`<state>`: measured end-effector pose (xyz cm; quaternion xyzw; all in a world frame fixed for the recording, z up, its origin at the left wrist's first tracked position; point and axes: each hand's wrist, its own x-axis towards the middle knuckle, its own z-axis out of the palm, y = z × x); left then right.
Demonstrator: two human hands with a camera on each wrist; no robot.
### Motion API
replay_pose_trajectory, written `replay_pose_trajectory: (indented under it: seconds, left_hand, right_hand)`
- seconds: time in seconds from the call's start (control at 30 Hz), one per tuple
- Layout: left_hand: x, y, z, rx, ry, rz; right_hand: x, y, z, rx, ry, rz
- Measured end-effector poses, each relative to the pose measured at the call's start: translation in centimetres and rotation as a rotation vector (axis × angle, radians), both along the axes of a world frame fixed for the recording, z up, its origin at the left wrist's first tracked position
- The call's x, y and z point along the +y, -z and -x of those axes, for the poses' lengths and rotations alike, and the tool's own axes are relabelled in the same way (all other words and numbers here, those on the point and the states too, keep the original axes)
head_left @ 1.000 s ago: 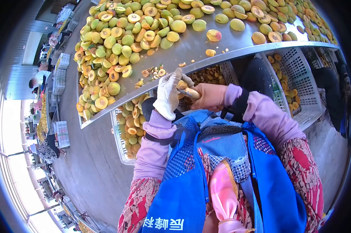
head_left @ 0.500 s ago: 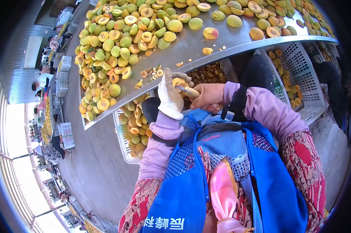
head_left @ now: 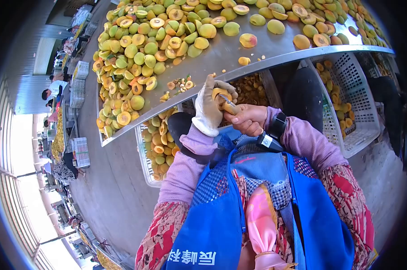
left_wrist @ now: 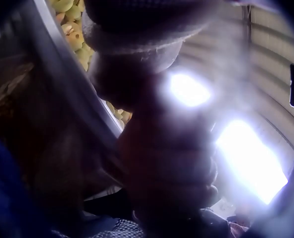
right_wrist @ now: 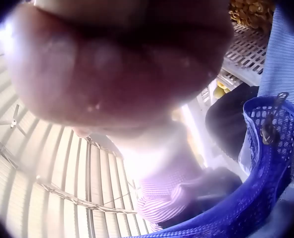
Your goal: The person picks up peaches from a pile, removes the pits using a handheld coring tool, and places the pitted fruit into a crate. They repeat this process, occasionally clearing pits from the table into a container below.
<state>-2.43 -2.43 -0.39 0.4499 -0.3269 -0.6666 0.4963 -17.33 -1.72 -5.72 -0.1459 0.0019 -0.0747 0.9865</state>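
In the head view the gloved left hand (head_left: 210, 107) holds a cut yellow fruit (head_left: 220, 94) just off the table's metal edge. The bare right hand (head_left: 248, 119) has its fingers curled round the wooden handle (head_left: 231, 108) of a small tool, whose metal end touches the fruit. Darkness blurs the left wrist view, where the hands are hard to separate. The right hand's curled fingers (right_wrist: 117, 74) fill the top of the right wrist view; the tool's tip is hidden there.
Halved fruit (head_left: 140, 58) is heaped on the metal table (head_left: 221, 49), with pits and scraps (head_left: 181, 84) near its edge. Below stand a crate of fruit at left (head_left: 146, 157), a crate of brown pieces (head_left: 270, 92) and a white crate at right (head_left: 358, 108). People work at far left.
Both hands have shifted slightly right and down in the head view, still holding the fruit and the tool. The right hand has turned so that more of its back and curled fingers show.
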Motion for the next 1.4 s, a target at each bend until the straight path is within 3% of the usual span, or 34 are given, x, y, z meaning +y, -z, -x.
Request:
replay_pose_trajectory:
  seconds: [0.1, 0.23, 0.3, 0.37, 0.47, 0.5, 0.57, 0.6, 0.63, 0.7, 0.77, 0.83, 0.9, 1.03, 1.1, 1.13, 1.17, 1.23, 1.3, 1.33, 1.4]
  left_hand:
    - [0.0, 0.2, 0.3, 0.087, 0.011, -0.010]
    - [0.1, 1.0, -0.7, -0.118, -0.023, 0.078]
    - [0.0, 1.0, -1.9, -0.362, 0.153, 0.330]
    - [0.0, 0.7, -2.5, -0.291, 0.227, 0.242]
    - [0.2, 1.2, -2.7, 0.035, 0.073, -0.023]
    - [0.3, 1.2, -2.7, 0.038, 0.065, -0.021]
    - [0.3, 1.2, -2.8, 0.293, -0.085, -0.111]
    - [-0.1, 2.5, -3.5, 0.615, -0.172, -0.158]
    - [0.0, 2.4, -4.4, 0.615, -0.184, -0.146]
    - [1.1, 1.3, -7.5, -0.073, -0.374, 0.150]
    - [2.4, 0.8, -13.6, -0.755, -0.459, 0.242]
    - [1.8, 4.4, -22.3, -1.593, -0.538, 0.187]
    - [-0.5, 2.2, -24.2, -1.794, -0.484, 0.197]
    - [-10.3, 1.6, -26.3, -1.723, -0.160, -0.024]
    - [-14.0, 3.1, -25.8, -1.742, -0.077, -0.124]
    - [-15.1, 4.3, -25.4, -1.738, -0.151, -0.093]
    - [-15.7, 5.5, -25.0, -1.733, -0.226, -0.066]
    - [-15.9, 4.7, -23.6, -1.700, -0.199, -0.098]
    - [-15.6, 4.4, -23.3, -1.602, -0.009, -0.092]
    - [-14.8, 4.3, -22.8, -1.600, -0.004, -0.093]
    - [-13.8, 3.3, -21.0, -1.020, -0.125, -0.117]
  right_hand:
    - [-0.1, 0.7, -0.1, -0.050, 0.003, -0.027]
    - [0.1, 0.9, -0.7, -0.089, -0.014, -0.032]
    - [0.3, 0.9, -1.1, -0.124, -0.064, -0.089]
    - [0.2, 1.3, -1.6, -0.127, -0.100, -0.110]
    - [-0.3, 1.5, -2.3, -0.164, -0.130, -0.126]
    - [-0.5, 1.7, -2.4, -0.157, -0.128, -0.122]
    - [-0.7, 1.8, -2.6, -0.174, -0.112, -0.070]
    - [-0.6, 1.2, -2.8, -0.145, -0.116, -0.051]
    - [-0.7, 0.3, -3.0, -0.120, -0.121, -0.025]
    - [-1.4, -0.1, -2.9, 0.187, 0.016, 0.083]
    - [-2.8, 3.1, -2.5, 0.525, 0.128, 0.261]
    - [-1.2, 9.5, -2.5, 1.249, 0.234, 1.702]
    - [-0.3, 10.7, -2.4, 1.525, -0.133, 1.620]
    - [-0.9, 12.0, -2.6, 1.403, -0.158, 1.654]
    - [-0.4, 14.2, -2.2, 1.314, -0.335, 1.696]
    - [-0.5, 14.1, -1.9, 1.332, -0.334, 1.688]
    - [-0.5, 14.1, -1.7, 1.314, -0.361, 1.704]
    - [0.0, 12.1, -2.0, 1.304, -0.384, 1.702]
    - [-0.8, 7.1, -2.8, 1.490, -0.174, 1.537]
    - [-0.3, 10.3, -1.7, 1.242, -0.256, 1.765]
    - [-0.3, 11.1, -1.7, 1.295, -0.223, 1.691]
